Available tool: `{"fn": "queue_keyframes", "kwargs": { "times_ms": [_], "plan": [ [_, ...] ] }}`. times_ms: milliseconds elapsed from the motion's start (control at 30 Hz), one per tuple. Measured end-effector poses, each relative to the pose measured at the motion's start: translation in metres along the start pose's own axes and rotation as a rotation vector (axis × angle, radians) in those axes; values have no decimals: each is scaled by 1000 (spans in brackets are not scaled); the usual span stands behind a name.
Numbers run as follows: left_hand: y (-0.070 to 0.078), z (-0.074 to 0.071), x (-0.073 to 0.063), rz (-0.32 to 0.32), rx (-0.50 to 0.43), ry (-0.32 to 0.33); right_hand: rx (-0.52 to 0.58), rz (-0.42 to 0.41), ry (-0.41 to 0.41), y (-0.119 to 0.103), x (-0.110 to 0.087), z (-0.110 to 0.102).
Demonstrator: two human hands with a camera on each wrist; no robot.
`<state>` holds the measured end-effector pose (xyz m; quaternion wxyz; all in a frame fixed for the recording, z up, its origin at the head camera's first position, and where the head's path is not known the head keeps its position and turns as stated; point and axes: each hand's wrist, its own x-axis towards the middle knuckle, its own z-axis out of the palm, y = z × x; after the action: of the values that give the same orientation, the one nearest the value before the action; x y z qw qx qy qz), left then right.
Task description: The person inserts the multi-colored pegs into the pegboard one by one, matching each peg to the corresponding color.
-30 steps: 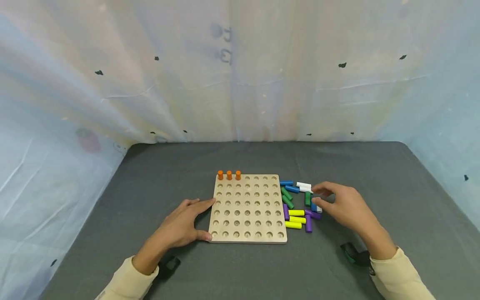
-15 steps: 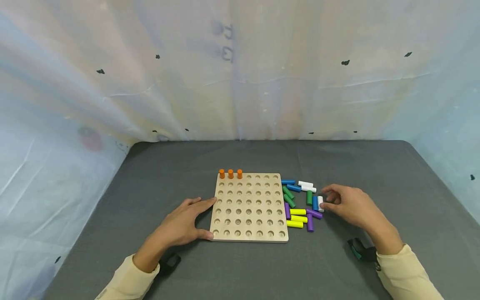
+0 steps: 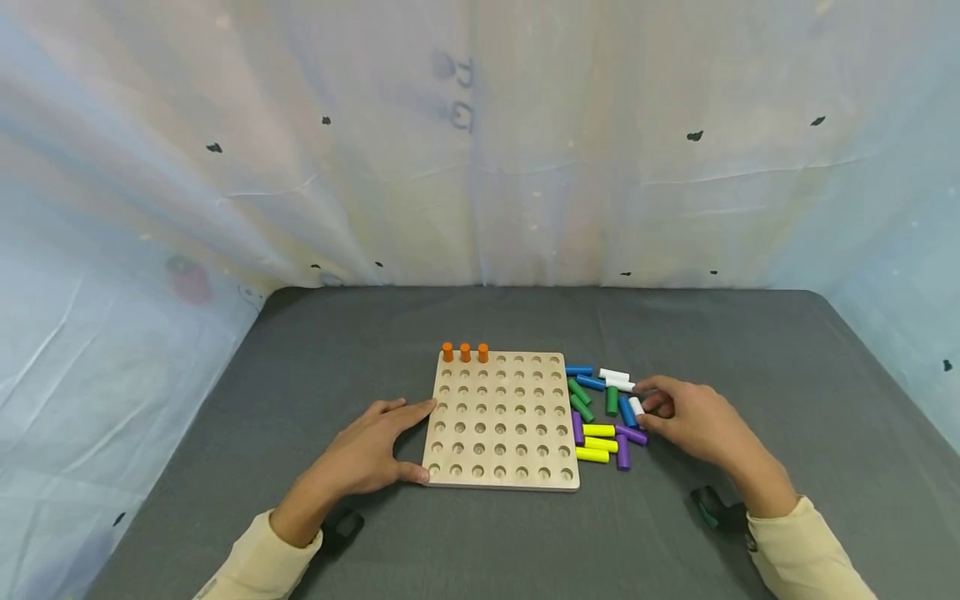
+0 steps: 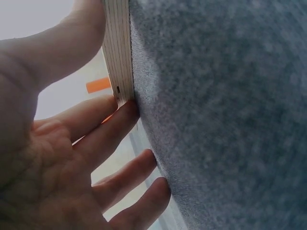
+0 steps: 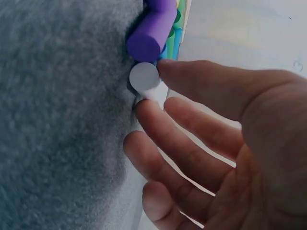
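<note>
A square wooden pegboard (image 3: 501,421) with rows of round holes lies on the table. Three orange pegs (image 3: 465,353) stand upright in its far row, at the left end. My left hand (image 3: 367,450) touches the board's left edge with thumb and fingers; the left wrist view shows them along the layered side. To the right of the board, my right hand (image 3: 697,421) has a white peg (image 5: 144,77) between its thumb and fingertips. A blue peg (image 3: 627,411) lies against that white peg, and a purple peg (image 5: 146,40) is close by in the right wrist view.
Loose pegs lie beside the board's right edge: several yellow ones (image 3: 598,445), purple, green (image 3: 580,392) and blue ones, plus two more white pegs (image 3: 615,375). A grey cloth (image 3: 495,542) covers the table. Pale curtains (image 3: 540,167) hang behind and at the sides.
My right hand drew back slightly from the pegs, then came in at the white peg. That peg and the blue one beside it now lie more slanted. My left hand stays at the board.
</note>
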<state>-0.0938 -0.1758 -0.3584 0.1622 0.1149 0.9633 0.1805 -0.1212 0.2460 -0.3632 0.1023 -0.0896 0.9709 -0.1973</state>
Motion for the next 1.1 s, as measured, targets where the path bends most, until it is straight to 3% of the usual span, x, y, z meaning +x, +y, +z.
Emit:
{"fn": "queue_keyframes", "kwargs": {
  "times_ms": [700, 1100],
  "plan": [
    [1, 1, 1, 1, 5, 15, 16, -50, 58, 2, 1, 2],
    [-1, 1, 1, 6, 10, 14, -20, -27, 53, 1, 3, 8]
  ]
}}
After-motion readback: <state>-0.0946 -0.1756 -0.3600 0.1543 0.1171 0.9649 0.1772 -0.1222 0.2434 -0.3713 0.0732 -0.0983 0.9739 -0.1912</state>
